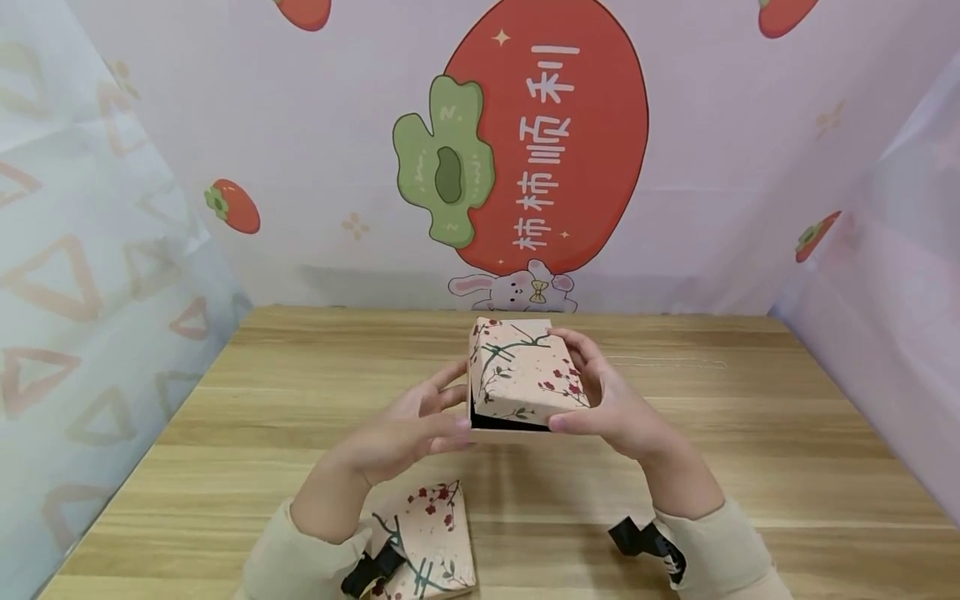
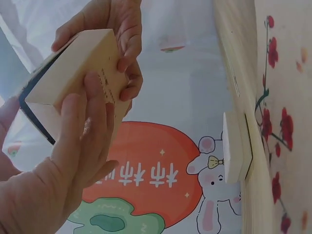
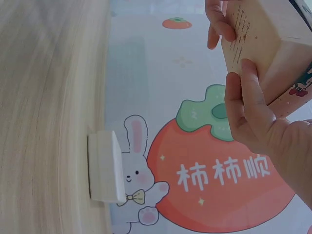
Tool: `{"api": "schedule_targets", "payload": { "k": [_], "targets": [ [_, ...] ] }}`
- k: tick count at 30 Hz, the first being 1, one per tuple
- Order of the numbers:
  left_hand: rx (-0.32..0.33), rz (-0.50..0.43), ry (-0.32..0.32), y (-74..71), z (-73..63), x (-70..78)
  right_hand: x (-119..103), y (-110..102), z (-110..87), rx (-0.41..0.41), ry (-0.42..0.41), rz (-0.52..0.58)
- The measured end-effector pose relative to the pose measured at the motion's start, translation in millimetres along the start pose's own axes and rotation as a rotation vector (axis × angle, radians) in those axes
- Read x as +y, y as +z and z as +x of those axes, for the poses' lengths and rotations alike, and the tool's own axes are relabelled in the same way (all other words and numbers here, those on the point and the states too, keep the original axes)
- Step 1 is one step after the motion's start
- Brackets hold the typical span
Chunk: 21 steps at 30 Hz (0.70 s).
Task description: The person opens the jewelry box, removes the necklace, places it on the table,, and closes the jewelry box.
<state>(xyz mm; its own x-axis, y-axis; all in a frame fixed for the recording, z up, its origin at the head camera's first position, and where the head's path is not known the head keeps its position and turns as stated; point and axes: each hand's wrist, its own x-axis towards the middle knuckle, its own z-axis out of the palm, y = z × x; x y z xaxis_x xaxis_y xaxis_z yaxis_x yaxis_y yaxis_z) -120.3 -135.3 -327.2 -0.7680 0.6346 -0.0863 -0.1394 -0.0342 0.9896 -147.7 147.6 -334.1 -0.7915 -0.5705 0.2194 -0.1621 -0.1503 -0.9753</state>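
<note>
A cardboard box [image 1: 528,375] with a floral lid is held above the table between both hands. Its lid sits tilted, and a dark gap shows along the front and left edges. On the box's left side, my left hand [image 1: 408,425] grips it; the left wrist view shows fingers spread across the plain base [image 2: 83,63]. From the right, my right hand [image 1: 611,396] holds the box, thumb at the lid's front corner. Some right fingers [image 3: 251,80] press the printed underside in the right wrist view. The box's contents are hidden.
Another flat piece with the same floral print [image 1: 435,542] lies on the table near the left forearm. A small pale box [image 3: 106,166] stands on the wooden tabletop [image 1: 750,467], seen in both wrist views. A printed backdrop [image 1: 322,125] rises behind the table.
</note>
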Motion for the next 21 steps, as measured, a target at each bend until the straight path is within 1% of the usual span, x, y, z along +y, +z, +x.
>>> {"api": "schedule_targets", "payload": {
  "k": [3, 8, 13, 21],
  "targets": [
    [-0.004, -0.052, -0.007, 0.2, 0.2, 1.5, -1.5, 0.5, -0.5, -0.008, -0.005, -0.001],
    [0.022, -0.101, -0.035, 2.2, 1.6, 2.2, -2.3, 0.8, -0.9, -0.052, -0.015, -0.004],
    [0.024, -0.115, -0.033, 2.2, 1.2, 2.0, -2.4, 1.4, -0.7, -0.075, -0.023, 0.002],
    [0.055, -0.098, -0.025, 1.5, 0.6, 1.8, -1.1, 0.0, -0.1, -0.042, -0.04, 0.0]
  ]
}}
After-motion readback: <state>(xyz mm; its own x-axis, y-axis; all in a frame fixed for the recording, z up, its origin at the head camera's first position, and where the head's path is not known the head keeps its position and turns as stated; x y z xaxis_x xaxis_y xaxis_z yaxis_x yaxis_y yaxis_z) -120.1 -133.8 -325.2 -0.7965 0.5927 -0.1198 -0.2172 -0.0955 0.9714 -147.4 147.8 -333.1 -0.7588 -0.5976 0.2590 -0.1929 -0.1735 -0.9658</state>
